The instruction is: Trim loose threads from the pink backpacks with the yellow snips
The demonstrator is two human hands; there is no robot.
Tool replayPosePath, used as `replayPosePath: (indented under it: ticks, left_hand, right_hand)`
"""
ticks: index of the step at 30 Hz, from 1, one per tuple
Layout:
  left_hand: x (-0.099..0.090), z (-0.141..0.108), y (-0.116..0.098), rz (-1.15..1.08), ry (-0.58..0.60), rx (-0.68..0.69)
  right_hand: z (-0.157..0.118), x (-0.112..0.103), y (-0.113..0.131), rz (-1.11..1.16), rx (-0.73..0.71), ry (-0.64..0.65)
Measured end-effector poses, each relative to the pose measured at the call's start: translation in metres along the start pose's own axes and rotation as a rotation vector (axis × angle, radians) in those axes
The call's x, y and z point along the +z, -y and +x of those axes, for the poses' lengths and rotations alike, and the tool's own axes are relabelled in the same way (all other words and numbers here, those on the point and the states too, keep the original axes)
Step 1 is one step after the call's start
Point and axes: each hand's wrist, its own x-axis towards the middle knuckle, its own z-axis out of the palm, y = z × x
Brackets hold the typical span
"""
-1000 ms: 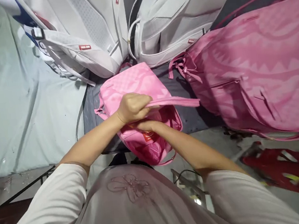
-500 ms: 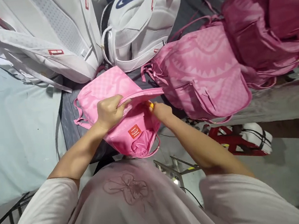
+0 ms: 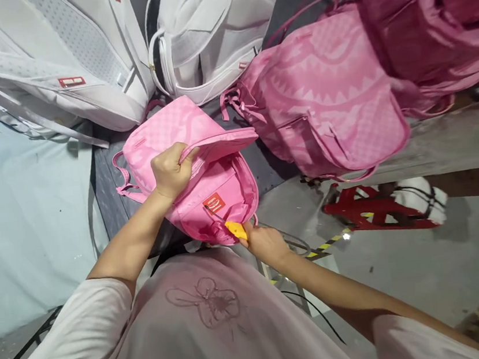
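A small pink backpack (image 3: 150, 126) lies unzipped before me, its interior showing a red label (image 3: 213, 203) and crumpled pink lining. My left hand (image 3: 172, 170) is closed round the edge of its front panel (image 3: 226, 141), lifting that panel away from the opening. At the near rim of the opening, my right hand (image 3: 267, 243) grips yellow-handled thread snips (image 3: 236, 230). Their thin dark blade points up and left over the lining, close to the label. Whether the tip touches the fabric I cannot tell.
White backpacks (image 3: 88, 52) stand at the back left, with another white backpack (image 3: 206, 49) beside them. To the right lie a larger pink backpack (image 3: 334, 98) and darker pink bags (image 3: 417, 29). A red metal frame (image 3: 369, 210) stands on the floor.
My right hand has moved down from beside the front panel to the near rim, bringing the snips into clear sight. The opening shows wider; my left hand keeps its hold.
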Motion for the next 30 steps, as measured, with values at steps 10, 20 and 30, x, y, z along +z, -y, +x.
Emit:
replayPosePath:
  ticks: [10,20,30]
  left_hand:
    - [0.011,-0.002,-0.015,-0.045,0.087,0.134]
    - [0.010,0.021,0.016,0.059,-0.061,0.007]
    - [0.015,0.023,-0.001,0.038,0.201,0.048]
  right_hand:
    - [0.134,-0.036,0.059,0.099,-0.361,-0.281]
    - [0.132,-0.011,0.029,0.411,0.035,-0.235]
    - [0.102,-0.053,-0.003,0.420,-0.056,-0.105]
